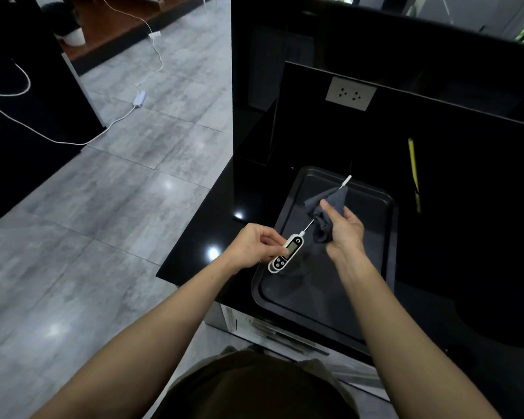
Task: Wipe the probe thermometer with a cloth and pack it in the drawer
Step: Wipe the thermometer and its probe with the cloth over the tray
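My left hand (256,248) grips the white body of the probe thermometer (286,253), its black display facing up. The thin metal probe runs up and to the right and passes through a grey cloth (327,207). My right hand (344,229) is wrapped around that cloth, pinching it about the middle of the probe. The probe's tip, with a white end, sticks out beyond the cloth at the far side. Both hands hover over a dark baking tray (378,267) on the black counter. A drawer front (273,331) shows below the counter edge, partly hidden by my arms.
A yellow-handled tool (414,173) lies on the black counter to the right of the tray. A white wall socket (351,93) sits on the dark back panel. White cables (139,98) trail over the grey tiled floor at left.
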